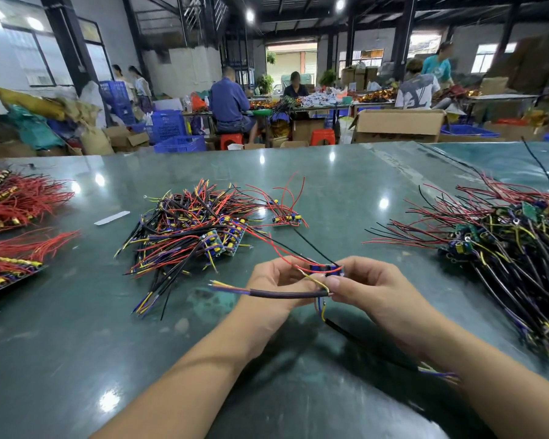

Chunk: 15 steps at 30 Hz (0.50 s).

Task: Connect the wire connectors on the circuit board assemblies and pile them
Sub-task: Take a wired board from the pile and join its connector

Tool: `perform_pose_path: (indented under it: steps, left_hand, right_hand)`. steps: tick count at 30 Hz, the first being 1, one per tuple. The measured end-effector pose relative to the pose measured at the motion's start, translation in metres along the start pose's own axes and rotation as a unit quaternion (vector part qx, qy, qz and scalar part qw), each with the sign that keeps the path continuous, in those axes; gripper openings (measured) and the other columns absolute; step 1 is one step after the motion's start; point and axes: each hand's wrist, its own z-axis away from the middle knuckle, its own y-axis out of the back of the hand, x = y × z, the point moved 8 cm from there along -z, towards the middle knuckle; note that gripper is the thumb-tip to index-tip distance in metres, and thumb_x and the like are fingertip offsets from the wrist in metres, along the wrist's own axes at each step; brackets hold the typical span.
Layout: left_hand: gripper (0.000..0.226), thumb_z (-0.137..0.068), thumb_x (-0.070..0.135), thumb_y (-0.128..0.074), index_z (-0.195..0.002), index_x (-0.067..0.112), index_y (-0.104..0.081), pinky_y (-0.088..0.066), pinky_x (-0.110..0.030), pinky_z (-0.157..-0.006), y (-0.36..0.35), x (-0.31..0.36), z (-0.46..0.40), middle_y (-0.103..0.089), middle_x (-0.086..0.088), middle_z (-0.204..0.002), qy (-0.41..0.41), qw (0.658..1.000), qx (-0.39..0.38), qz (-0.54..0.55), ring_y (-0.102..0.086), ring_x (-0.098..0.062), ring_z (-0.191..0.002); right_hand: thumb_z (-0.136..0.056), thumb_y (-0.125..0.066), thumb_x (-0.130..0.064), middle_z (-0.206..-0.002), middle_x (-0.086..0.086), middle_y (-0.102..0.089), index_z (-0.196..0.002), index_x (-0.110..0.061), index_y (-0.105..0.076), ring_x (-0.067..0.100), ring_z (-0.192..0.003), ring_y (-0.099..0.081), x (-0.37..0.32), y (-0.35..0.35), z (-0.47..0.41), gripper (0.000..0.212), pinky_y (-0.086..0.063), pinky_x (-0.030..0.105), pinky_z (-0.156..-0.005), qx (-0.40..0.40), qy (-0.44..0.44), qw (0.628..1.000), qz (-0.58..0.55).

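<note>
Wide green table (298, 185), glossy under the lamps. On the right, a big tangled heap of boards and wires (501, 245), seemingly unsorted. Centre-left, beyond the hands, the neater pile of assemblies (200, 223), with one lone board (287, 219) just right of it. Red wire bundles (16, 201) at the far left edge.

Near centre, above the table, both hands meet on one small circuit board assembly (325, 270). Left hand (278, 282) curls round its left end; right hand (366, 285) pinches the right end, thumb pressing where the sheathed black cable (286, 293) meets the yellow and blue leads.

The risk, I'd say: those long red and black leads trail toward the pile and could snag it, and a crooked push could bend a connector. The joint itself is too small to read.
</note>
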Motion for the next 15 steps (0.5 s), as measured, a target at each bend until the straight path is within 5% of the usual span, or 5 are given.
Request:
perform_pose_path:
  steps: [4, 11, 15]
  left_hand:
    - [0.007, -0.071, 0.008, -0.071, -0.075, 0.015, -0.071, -0.054, -0.02, -0.064, -0.0022, 0.0037, 0.0001, -0.074, -0.003, -0.079, -0.004, 0.999, -0.017, 0.027, -0.068, -0.01, -0.071]
    - [0.009, -0.079, 0.0, -0.068, -0.085, 0.006, -0.068, -0.053, -0.02, -0.065, 0.0028, -0.0002, -0.0009, -0.073, -0.005, -0.081, 0.002, 1.0, -0.018, 0.0, -0.068, -0.011, -0.073]
    - [0.008, -0.068, 0.012, -0.073, -0.075, 0.013, -0.075, -0.056, -0.024, -0.069, 0.0002, -0.0006, -0.0003, -0.074, -0.005, -0.081, 0.024, 0.998, -0.053, 0.01, -0.069, -0.013, -0.075]
  right_hand:
    - [-0.071, -0.069, -0.031, -0.089, 0.005, -0.074, -0.083, -0.013, -0.075, 0.007, -0.079, -0.063, -0.0007, -0.0016, 0.0011, 0.022, -0.05, 0.015, -0.071, -0.014, 0.002, 1.0, -0.023]
    - [-0.065, -0.073, -0.025, -0.085, 0.013, -0.073, -0.084, -0.002, -0.074, 0.009, -0.07, -0.064, 0.0069, 0.0069, 0.0006, 0.03, -0.051, 0.016, -0.065, 0.032, -0.019, 0.998, -0.055]
    - [-0.062, -0.076, -0.028, -0.091, 0.018, -0.072, -0.083, -0.004, -0.074, 0.016, -0.078, -0.063, 0.0065, 0.0054, 0.0017, 0.033, -0.053, 0.022, -0.073, 0.006, -0.024, 0.998, -0.059]
